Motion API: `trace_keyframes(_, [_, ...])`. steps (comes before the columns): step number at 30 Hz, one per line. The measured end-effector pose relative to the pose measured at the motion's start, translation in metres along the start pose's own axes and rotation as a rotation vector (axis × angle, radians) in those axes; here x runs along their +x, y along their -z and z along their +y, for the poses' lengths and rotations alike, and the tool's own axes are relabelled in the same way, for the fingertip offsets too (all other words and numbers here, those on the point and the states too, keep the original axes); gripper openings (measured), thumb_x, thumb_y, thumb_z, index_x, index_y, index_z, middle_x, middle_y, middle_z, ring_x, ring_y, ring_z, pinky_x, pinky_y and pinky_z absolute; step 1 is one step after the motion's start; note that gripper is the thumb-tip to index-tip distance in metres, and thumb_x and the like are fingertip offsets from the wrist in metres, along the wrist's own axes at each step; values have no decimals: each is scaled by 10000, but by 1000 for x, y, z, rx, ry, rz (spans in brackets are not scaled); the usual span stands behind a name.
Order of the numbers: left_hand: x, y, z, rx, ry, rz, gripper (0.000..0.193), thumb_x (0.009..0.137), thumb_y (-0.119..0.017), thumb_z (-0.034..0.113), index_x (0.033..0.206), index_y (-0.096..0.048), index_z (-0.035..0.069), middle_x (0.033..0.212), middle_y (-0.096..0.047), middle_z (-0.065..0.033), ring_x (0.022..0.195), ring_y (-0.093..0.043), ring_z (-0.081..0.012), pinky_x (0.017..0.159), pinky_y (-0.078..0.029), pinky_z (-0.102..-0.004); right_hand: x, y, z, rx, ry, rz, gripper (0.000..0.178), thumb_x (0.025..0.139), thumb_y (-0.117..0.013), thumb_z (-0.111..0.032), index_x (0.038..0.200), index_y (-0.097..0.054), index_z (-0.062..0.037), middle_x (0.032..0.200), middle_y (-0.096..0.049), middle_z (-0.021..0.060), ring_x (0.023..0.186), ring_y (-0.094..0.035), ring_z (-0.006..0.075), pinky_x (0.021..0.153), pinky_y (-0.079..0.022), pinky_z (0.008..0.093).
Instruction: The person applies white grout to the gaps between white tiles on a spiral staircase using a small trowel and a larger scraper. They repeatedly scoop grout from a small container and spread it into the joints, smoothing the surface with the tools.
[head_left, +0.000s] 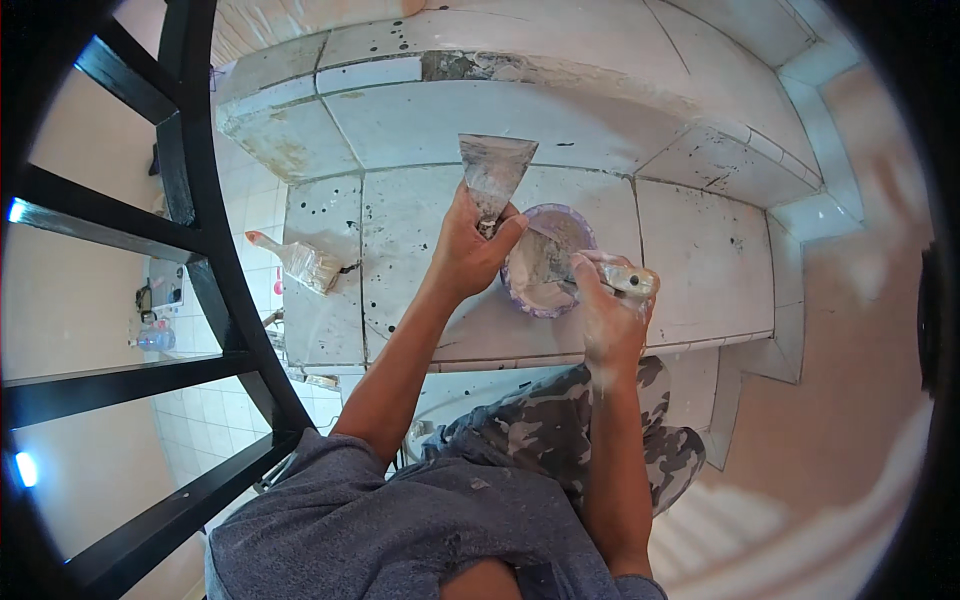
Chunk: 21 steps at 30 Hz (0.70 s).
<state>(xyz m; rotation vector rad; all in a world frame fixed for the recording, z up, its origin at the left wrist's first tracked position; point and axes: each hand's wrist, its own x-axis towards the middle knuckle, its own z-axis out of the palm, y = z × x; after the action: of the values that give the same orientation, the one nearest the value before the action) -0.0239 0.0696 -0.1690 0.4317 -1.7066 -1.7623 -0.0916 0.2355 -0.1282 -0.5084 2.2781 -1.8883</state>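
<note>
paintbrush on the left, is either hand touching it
No, the paintbrush lies on the step, apart from both the left hand and the right hand.

Single head-worn fisheye view, steeply down, near the bowl (pixel 562 210), outer edges perhaps indistinct.

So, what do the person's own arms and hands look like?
Both the left hand and right hand are ungloved; the right has whitish smears on its fingers and toward the wrist. The forearms are bare, with no watch or bracelet visible. The mottled dark grey T-shirt has short sleeves.
</note>
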Motion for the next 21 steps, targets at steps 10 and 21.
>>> trace_keyframes(10, [1,1,4,-54,144,1,338,877,-669,56,1149,-471,26,808,-568,-5,617,-509,-65,520,-421,-244,-26,7,18,587,-455,195,163,894,-708,-61,1011,-618,9,1001,-623,88,900,-652,178,815,-626,378])
trace_keyframes(21, [7,25,2,-176,313,-18,305,873,-657,97,1129,-502,43,767,-550,-1,535,-467,-67,439,-358,-248,-26,27,20,837,-370,64,133,920,-638,-5,1047,-601,17,1105,-613,115,995,-643,196,851,-615,353])
